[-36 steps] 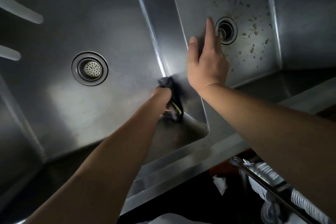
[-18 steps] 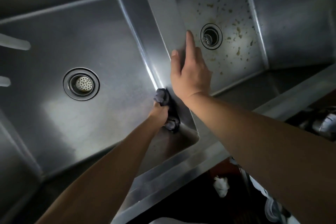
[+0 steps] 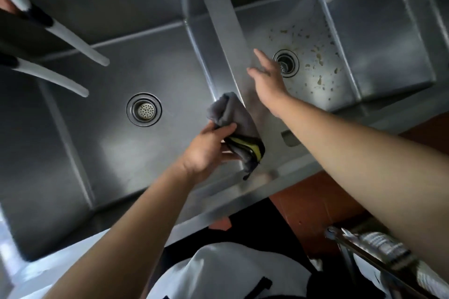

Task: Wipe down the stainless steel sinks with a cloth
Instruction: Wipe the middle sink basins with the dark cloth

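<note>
My left hand (image 3: 209, 150) is lifting the grey cloth (image 3: 233, 126) up off the left sink's (image 3: 102, 148) near right corner, where it was pressing a second ago. I am pinching the cloth, which is hanging against the divider (image 3: 218, 19). My right hand (image 3: 267, 75), fingers spread, is hovering over that divider's near end. The speckled right sink (image 3: 379, 56) is lying just beyond, nearer my empty hand than the cloth.
</note>
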`<action>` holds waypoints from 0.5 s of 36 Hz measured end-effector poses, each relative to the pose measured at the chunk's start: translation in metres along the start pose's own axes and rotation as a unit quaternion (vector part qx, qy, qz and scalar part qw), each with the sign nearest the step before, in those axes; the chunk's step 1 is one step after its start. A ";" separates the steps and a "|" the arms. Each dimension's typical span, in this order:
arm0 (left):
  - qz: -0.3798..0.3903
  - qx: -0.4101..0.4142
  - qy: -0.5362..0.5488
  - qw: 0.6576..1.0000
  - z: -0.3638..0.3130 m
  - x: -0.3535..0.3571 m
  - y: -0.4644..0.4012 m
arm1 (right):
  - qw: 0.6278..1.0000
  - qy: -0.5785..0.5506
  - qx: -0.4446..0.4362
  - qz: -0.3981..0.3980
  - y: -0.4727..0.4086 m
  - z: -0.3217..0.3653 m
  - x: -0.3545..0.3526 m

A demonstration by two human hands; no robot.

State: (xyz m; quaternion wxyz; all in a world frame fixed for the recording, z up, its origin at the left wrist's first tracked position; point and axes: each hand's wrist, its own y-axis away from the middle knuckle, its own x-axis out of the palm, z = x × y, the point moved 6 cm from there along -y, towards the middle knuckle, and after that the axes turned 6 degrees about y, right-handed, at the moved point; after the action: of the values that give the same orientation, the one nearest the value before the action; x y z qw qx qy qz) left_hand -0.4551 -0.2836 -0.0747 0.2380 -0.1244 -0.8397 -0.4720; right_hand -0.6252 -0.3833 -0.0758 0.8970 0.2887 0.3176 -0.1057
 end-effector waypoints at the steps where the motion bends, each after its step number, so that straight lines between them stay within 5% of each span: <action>1: -0.009 0.014 0.001 1.000 -0.005 0.000 0.007 | 1.000 -0.001 -0.013 -0.010 0.012 0.003 -0.015; 4: -0.046 0.058 -0.040 0.996 -0.018 0.006 0.027 | 0.996 -0.066 -0.065 0.019 0.071 0.010 -0.045; 8: -0.043 0.073 -0.134 0.987 -0.021 0.041 0.047 | 0.955 -0.144 -0.107 0.235 0.164 0.003 -0.039; 10: 0.022 0.046 -0.187 0.981 -0.011 0.066 0.055 | 0.958 -0.158 -0.116 0.210 0.183 -0.017 -0.043; 14: 0.139 -0.007 -0.263 0.955 0.018 0.097 0.072 | 0.967 -0.243 0.031 0.077 0.180 -0.074 -0.073; 18: 0.029 0.074 -0.246 0.966 0.036 0.098 0.073 | 0.919 -0.334 0.145 0.152 0.182 -0.121 -0.096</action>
State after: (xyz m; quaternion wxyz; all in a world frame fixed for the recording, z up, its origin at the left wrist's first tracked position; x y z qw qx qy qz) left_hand -0.5173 -0.2165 0.0138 0.0460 -0.2434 -0.9008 -0.3567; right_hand -0.6928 -0.1644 -0.0094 0.9046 0.4082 -0.0669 -0.1026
